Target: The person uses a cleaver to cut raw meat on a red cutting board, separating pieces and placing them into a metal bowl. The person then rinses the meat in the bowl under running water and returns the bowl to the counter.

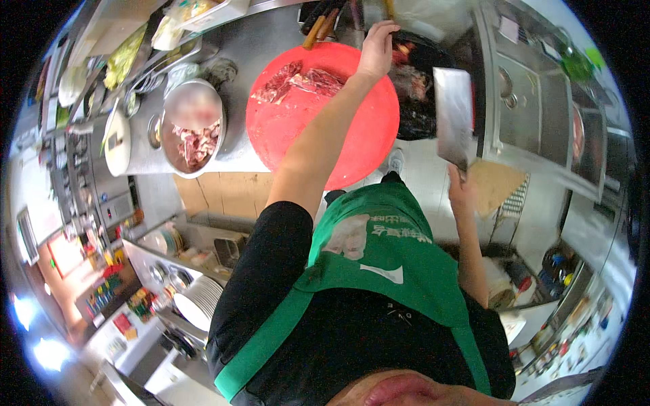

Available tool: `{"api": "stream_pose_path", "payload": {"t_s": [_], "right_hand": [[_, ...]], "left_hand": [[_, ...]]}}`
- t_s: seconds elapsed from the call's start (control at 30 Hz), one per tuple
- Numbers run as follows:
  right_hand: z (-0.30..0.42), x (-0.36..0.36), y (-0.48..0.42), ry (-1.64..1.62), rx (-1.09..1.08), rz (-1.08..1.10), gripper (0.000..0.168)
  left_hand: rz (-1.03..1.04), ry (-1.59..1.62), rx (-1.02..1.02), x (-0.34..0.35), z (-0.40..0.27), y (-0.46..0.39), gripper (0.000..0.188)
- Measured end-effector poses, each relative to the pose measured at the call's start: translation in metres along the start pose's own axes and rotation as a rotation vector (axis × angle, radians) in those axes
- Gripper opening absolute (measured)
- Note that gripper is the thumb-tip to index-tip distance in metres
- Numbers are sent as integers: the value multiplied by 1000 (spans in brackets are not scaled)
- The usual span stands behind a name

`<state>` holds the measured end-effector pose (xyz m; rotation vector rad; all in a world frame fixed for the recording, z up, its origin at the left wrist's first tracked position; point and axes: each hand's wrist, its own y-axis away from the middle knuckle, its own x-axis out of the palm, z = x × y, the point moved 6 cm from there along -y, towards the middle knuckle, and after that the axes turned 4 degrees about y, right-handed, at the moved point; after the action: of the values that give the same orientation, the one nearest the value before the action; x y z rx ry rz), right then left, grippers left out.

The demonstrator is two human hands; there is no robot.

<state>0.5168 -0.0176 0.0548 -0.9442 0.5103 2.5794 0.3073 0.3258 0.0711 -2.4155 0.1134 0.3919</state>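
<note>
My left hand (377, 51) reaches across the far right rim of a round red cutting board (325, 134), its thumb and fingers apart with nothing visible between them. Two pieces of raw red meat, a left piece (278, 83) and a right piece (319, 82), lie on the far part of the board. Off to the right, my right hand (461, 195) grips the handle of a broad-bladed cleaver (453, 109), held blade away from me and clear of the board. Beside the board's right edge, a black plastic-lined container (417, 122) holds more meat (414, 83).
An oval metal basin (165, 137) of cut meat (198, 147) stands on the steel counter (238, 137) at left. Wood-handled tools (320, 30) sit behind the board. Steel sinks (518, 119) line the right. Stacked white plates (200, 302) are at lower left.
</note>
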Motion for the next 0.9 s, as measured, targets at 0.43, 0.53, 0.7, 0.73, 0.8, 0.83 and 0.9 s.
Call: {"api": "stream_pose_path", "payload": {"t_s": [0.43, 0.53, 0.7, 0.73, 0.8, 0.83, 0.9], "right_hand": [[80, 79, -37, -7, -334, 647, 32], [87, 120, -34, 64, -394, 608, 31], [91, 140, -8, 229, -429, 499, 30], [96, 140, -4, 234, -431, 491, 29], [101, 143, 0, 259, -453, 433, 28], [104, 143, 4, 271, -467, 405, 28], [106, 142, 10, 279, -458, 367, 27]], "left_hand": [[354, -739, -771, -298, 178, 135, 52], [394, -329, -1057, -271, 167, 134, 40], [124, 321, -1113, -267, 140, 166, 14], [36, 452, -1104, -265, 128, 170, 11], [-11, 592, -1117, -271, 111, 177, 7], [-38, 660, -1122, -274, 104, 182, 6], [-16, 593, -1052, -280, 86, 185, 6]]}}
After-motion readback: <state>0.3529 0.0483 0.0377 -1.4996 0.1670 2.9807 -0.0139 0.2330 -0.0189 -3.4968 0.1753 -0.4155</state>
